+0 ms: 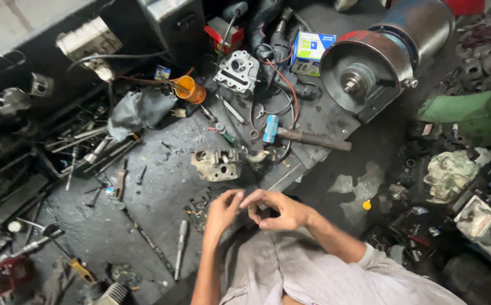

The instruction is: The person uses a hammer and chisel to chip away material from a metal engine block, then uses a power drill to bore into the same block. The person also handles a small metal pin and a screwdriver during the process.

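While the left hand (221, 210) and right hand (276, 210) pinch together over the greasy black bench's (160, 186) near edge, holding something too small to identify, it could slip and vanish among the scattered dark metal scraps (198, 208).

Both hands meet just above the lap, left hand (221, 210) and right hand (276, 210) with fingertips touching, near a dirty beige metal engine cylinder head (217, 164) on the dark greasy tabletop (160, 186).
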